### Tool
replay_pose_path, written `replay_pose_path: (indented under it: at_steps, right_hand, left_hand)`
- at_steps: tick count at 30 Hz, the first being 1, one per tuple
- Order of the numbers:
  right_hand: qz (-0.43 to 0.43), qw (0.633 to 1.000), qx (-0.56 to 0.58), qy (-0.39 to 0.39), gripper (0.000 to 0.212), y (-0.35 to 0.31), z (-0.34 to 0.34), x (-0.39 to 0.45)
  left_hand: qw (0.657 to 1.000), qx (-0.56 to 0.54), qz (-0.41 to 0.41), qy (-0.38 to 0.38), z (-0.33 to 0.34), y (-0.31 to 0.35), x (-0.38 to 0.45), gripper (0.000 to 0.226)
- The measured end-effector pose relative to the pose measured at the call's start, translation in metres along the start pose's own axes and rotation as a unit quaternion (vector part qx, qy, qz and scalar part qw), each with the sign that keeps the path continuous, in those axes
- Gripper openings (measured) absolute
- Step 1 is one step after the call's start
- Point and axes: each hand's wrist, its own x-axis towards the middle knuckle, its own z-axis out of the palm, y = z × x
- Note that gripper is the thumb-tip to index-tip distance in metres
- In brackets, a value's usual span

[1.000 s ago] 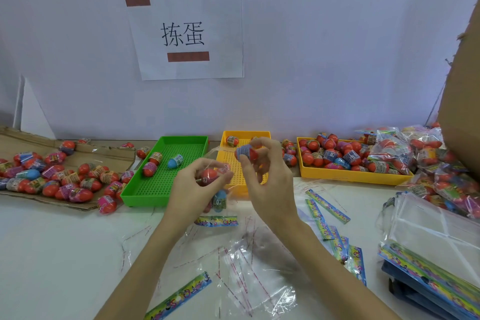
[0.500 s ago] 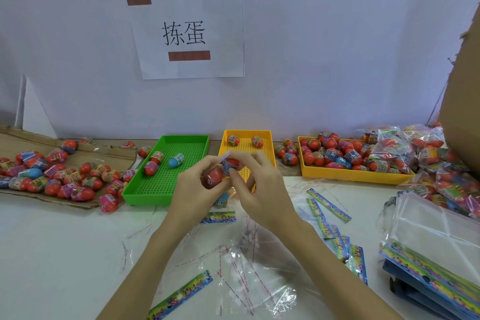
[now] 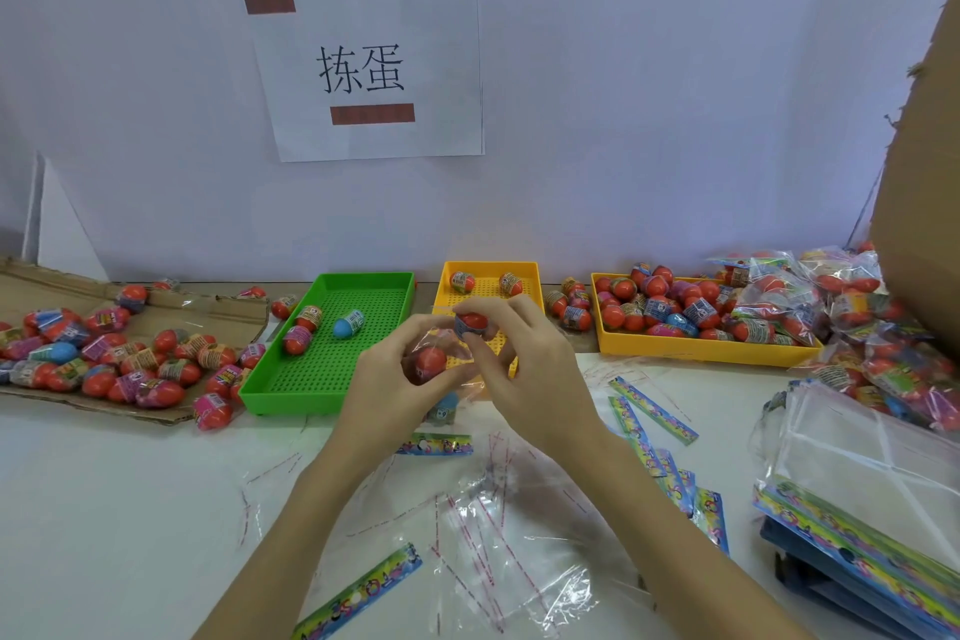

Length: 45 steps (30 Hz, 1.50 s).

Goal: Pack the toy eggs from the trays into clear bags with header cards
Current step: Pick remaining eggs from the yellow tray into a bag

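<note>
My left hand (image 3: 387, 390) holds a clear bag (image 3: 447, 395) with a header card (image 3: 435, 445) hanging below it; a red toy egg (image 3: 429, 363) sits inside near my fingers and a blue one lower down. My right hand (image 3: 524, 374) pinches a red egg with a blue band (image 3: 470, 324) at the bag's mouth. A green tray (image 3: 332, 343) on the left holds three eggs. Behind my hands, the small yellow tray (image 3: 488, 276) holds two eggs. The large yellow tray (image 3: 696, 348) at the right is heaped with eggs.
Loose eggs lie on flattened cardboard (image 3: 130, 327) at the left. Empty clear bags (image 3: 493, 551) and header cards (image 3: 652, 418) are scattered on the white table in front of me. Filled bags (image 3: 852, 317) pile at the right, beside a stack of bags (image 3: 872, 478) and a cardboard box (image 3: 924, 203).
My right hand brought the egg from over the small yellow tray down and left to the bag in my left hand. The hands now meet.
</note>
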Motion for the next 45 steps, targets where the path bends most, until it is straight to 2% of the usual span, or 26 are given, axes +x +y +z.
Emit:
replay_pose_path:
  at_steps: [2,5,8,14,16,21,24,32,38,45]
  right_hand:
    - [-0.007,1.0,0.004,-0.018,0.025,0.003,-0.003,0.001]
    - [0.033,0.999,0.028,-0.023,0.033,0.005,-0.004,0.003]
    - [0.063,0.997,0.048,-0.023,0.028,0.007,-0.005,0.004]
    - [0.129,0.968,0.214,-0.002,0.02,-0.002,-0.009,0.009]
    - [0.131,0.963,0.235,0.006,0.021,-0.003,-0.011,0.01]
    - [0.066,0.993,0.096,-0.012,0.025,0.0,-0.015,0.011]
    - [0.034,0.999,0.027,-0.027,0.026,0.001,-0.016,0.011]
    - [0.036,0.995,0.045,-0.081,0.027,-0.001,-0.022,0.012]
    - [0.104,0.977,0.173,-0.067,0.025,-0.003,-0.021,0.012]
    - [0.057,0.992,0.057,-0.093,0.028,-0.003,-0.024,0.013]
  left_hand:
    - [1.0,0.001,0.001,-0.001,0.0,-0.001,0.0,0.05]
    - [1.0,0.001,0.009,-0.003,0.001,-0.001,-0.001,0.048]
    - [1.0,0.003,0.006,-0.005,0.001,-0.001,-0.001,0.05]
    - [1.0,-0.014,-0.017,-0.013,0.001,-0.006,0.001,0.05]
    - [0.999,-0.022,-0.024,-0.014,0.0,-0.007,0.001,0.049]
    - [1.0,0.0,-0.01,-0.002,0.0,-0.005,0.001,0.047]
    - [1.0,-0.004,-0.004,0.006,0.0,-0.001,0.0,0.045]
    - [1.0,-0.027,0.0,0.012,-0.001,-0.002,0.001,0.043]
    - [0.999,-0.036,-0.015,0.01,0.0,-0.002,0.001,0.048]
    - [0.999,-0.046,-0.014,0.022,-0.001,0.001,0.0,0.041]
